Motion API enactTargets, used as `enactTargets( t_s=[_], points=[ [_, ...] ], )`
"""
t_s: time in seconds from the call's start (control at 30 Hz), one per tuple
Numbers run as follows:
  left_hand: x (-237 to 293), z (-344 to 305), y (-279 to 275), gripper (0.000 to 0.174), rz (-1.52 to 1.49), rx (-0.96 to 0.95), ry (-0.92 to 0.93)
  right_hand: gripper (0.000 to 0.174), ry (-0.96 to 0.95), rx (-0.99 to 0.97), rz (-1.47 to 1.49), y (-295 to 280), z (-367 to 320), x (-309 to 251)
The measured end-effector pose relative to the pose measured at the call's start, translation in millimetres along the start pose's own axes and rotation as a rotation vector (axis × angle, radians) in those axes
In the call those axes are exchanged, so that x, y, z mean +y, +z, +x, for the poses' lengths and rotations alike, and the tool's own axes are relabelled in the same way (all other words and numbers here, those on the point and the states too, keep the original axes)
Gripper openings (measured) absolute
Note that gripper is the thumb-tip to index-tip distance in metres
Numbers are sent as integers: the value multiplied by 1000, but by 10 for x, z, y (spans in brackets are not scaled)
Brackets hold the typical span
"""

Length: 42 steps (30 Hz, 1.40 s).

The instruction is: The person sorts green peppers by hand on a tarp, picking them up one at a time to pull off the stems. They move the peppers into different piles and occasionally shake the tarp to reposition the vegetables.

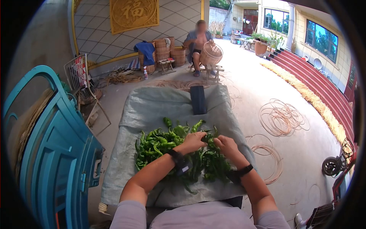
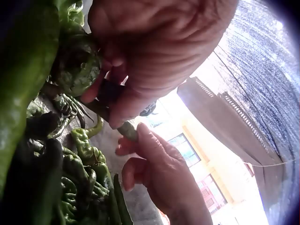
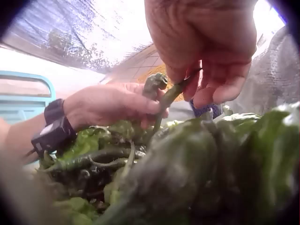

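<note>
A pile of green peppers (image 1: 156, 147) lies on a grey woven sheet (image 1: 146, 105) in front of me. Over the pile, my left hand (image 1: 193, 142) grips a long green pepper (image 3: 169, 97) between thumb and fingers. A second, curled pepper (image 3: 153, 84) shows at the same hand in the right wrist view. Close beside it, my right hand (image 1: 228, 147) pinches the tip of the long pepper, fingers and thumb bent around it. Both wrists wear dark straps, and the left strap carries a small black device (image 3: 54, 133).
A dark oblong box (image 1: 198, 100) sits at the sheet's far edge. To the left stands a blue-green metal panel (image 1: 57, 152) with a rail. Coils of cane strips (image 1: 282, 118) lie on the floor at right. Further back, a seated person (image 1: 198, 42) holds a woven basket (image 1: 211, 54).
</note>
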State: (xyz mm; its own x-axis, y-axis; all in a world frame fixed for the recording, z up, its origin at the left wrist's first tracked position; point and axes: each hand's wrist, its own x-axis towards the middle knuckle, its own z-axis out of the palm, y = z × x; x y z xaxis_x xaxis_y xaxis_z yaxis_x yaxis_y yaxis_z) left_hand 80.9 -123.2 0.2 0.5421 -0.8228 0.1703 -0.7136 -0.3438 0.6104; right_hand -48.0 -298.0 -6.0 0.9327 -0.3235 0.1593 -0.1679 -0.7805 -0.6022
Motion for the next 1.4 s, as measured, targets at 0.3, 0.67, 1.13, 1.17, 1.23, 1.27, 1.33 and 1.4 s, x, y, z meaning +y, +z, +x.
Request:
enactTargets(
  t_s=[0.3, 0.67, 1.13, 1.17, 1.23, 1.27, 1.33, 1.4],
  points=[
    [-263, 48, 22, 43, -924, 66, -113, 34, 153, 231, 618, -357, -95, 146],
    [-78, -57, 10, 42, -196, 19, 271, 22, 32, -45, 452, -249, 64, -338],
    [-116, -61, -15, 46, -523, 303, -198, 16, -75, 392, 532, 18, 181, 111],
    [-108, -59, -52, 44, -576, 353, -191, 16, -81, 401, 569, 34, 179, 137],
    [4, -47, -137, 41, -477, 486, -79, 15, -64, 436, 564, 77, 202, 216],
    [44, -45, -264, 36, -134, 490, -19, 15, -55, 452, 559, 94, 194, 239],
    [252, 5, -496, 33, -207, 383, -15, 14, 44, 347, 610, 58, 148, 220],
    [494, 110, -674, 32, -266, 314, -16, 12, 44, 307, 552, 51, 128, 212]
  ],
)
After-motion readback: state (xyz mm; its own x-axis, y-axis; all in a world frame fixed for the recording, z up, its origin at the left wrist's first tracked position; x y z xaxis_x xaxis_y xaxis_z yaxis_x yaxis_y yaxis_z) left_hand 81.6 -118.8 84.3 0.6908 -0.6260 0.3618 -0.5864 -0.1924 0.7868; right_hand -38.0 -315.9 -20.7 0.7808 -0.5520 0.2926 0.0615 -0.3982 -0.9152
